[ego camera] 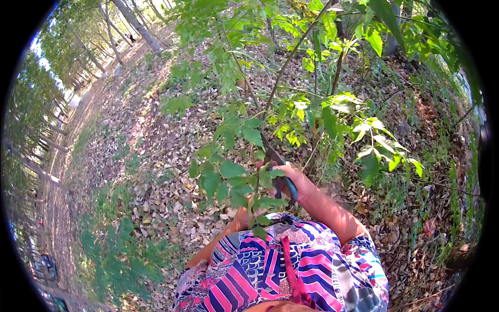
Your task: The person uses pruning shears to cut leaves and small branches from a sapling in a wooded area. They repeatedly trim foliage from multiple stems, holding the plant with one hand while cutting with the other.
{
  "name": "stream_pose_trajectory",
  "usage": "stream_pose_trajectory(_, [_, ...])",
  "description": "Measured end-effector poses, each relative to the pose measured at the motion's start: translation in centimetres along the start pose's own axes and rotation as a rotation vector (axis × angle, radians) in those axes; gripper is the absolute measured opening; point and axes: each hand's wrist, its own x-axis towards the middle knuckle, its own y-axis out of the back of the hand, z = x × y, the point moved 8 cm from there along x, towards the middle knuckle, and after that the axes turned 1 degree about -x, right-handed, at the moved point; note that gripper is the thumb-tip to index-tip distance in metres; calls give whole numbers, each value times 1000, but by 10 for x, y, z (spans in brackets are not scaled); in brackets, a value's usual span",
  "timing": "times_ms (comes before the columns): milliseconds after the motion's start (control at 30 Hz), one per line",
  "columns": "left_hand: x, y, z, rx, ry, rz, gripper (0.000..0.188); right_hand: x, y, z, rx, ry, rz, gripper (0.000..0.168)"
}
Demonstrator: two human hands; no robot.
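My right hand (297, 180) is wrapped around the blue-green and dark handles of a pair of pruning shears (291, 189). The dark head of the shears points up and away from me, against the base of a forked sapling stem (263, 134). Whether the blades are closed on the stem cannot be made out. Low in front of my torso is my left hand (243, 218), largely hidden behind green compound leaves (234, 187). Because of those leaves, I cannot see what its fingers hold.
Dry fallen leaves (171, 156) cover the ground, with low green plants (121, 257) at the left. A thin branch (292, 54) rises ahead of me. Leafy twigs (374, 144) spread to the right. Tree trunks (138, 25) stand at the upper left.
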Motion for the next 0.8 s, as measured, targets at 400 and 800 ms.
stream_pose_trajectory(400, [0, 6, 11, 206, -37, 316, 37, -16, -36, -33, -114, 121, -34, 65])
stream_pose_trajectory(800, [3, -18, 16, -173, 54, 48, 46, 2, -40, -45, -74, 94, -101, 53])
